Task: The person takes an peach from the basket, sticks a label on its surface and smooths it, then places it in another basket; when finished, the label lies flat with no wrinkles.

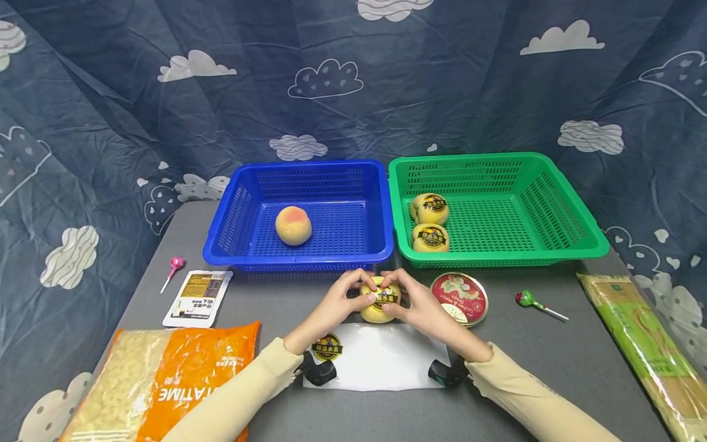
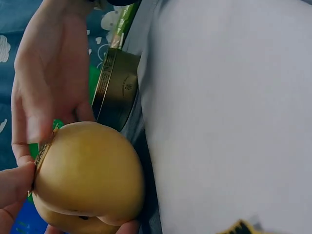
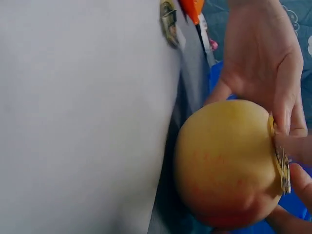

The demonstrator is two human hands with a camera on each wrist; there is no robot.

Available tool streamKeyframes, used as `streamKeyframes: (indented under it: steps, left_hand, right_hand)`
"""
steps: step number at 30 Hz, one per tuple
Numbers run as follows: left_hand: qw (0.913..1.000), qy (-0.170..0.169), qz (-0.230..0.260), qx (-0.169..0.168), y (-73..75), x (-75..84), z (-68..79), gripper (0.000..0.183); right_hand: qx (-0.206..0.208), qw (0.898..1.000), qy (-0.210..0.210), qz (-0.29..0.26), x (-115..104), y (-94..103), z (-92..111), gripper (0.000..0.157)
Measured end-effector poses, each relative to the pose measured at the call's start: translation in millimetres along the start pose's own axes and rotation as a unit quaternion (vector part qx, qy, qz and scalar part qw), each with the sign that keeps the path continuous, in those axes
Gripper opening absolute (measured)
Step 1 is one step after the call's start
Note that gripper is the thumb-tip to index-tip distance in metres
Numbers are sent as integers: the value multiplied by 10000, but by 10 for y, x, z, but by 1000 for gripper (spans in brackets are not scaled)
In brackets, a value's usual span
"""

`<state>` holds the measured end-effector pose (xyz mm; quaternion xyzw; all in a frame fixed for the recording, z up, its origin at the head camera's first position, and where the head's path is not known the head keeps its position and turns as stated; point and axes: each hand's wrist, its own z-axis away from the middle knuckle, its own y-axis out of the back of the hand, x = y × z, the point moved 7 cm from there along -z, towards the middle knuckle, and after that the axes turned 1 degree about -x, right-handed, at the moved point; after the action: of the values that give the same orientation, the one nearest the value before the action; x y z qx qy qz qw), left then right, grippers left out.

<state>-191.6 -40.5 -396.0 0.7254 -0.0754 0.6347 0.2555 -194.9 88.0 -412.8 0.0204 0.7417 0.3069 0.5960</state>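
Observation:
Both hands hold a yellow peach (image 1: 373, 317) just above the far edge of a white sheet (image 1: 386, 362). My left hand (image 1: 343, 299) grips its left side and my right hand (image 1: 418, 305) its right side, thumbs and fingertips meeting at a black-and-gold sticker (image 1: 385, 296). In the right wrist view the sticker (image 3: 282, 163) stands up a little along one edge of the peach (image 3: 222, 161), which has a red blush low down. A thumb presses on it. Another such sticker (image 1: 327, 347) lies at the sheet's upper left corner.
A blue basket (image 1: 298, 267) holds a plain peach (image 1: 293, 225); a green basket (image 1: 508, 254) beside it holds two stickered peaches (image 1: 430, 238). Around lie a round red tin (image 1: 466, 294), two lollipops (image 1: 176, 264), a white pouch (image 1: 198, 299), a pasta bag (image 1: 182, 374) and a long green packet (image 1: 643, 344).

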Motion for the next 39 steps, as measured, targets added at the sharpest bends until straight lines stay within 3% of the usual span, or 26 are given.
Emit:
streamKeyframes:
  steps: [5, 8, 12, 16, 23, 26, 31, 34, 39]
  left_hand:
    - [9994, 190, 271, 45, 18, -2, -7, 14]
    - [9986, 273, 449, 93, 29, -49, -13, 14]
    - [9972, 432, 608, 103, 36, -90, -7, 16]
    - [9982, 471, 379, 37, 17, -70, 7, 18]
    - [9987, 13, -513, -21, -33, 45, 0, 26]
    - [9993, -124, -356, 4, -28, 15, -8, 19]
    - [9999, -115, -43, -50, -33, -238, -53, 13]
    - [9999, -41, -126, -16, -32, -345, -68, 12]
    - [9993, -40, -364, -16, -35, -336, -61, 7]
  right_hand:
    - [239, 9997, -62, 21, 8, -26, -1, 38]
    - [97, 9975, 1, -707, 48, -22, 12, 34]
    - [-280, 9842, 35, -1747, 109, -23, 33, 30]
    - [-456, 9725, -328, -2261, 172, -36, 60, 37]
    - [-360, 9761, -423, -2103, 218, -33, 33, 43]
    - [-430, 9710, -561, -2284, 248, -27, 37, 40]
    - [-688, 9613, -743, -2561, 265, -24, 42, 39]
    - [-657, 9627, -811, -2496, 256, -26, 30, 39]
    - [-239, 9706, -923, -2210, 244, -27, -7, 38]
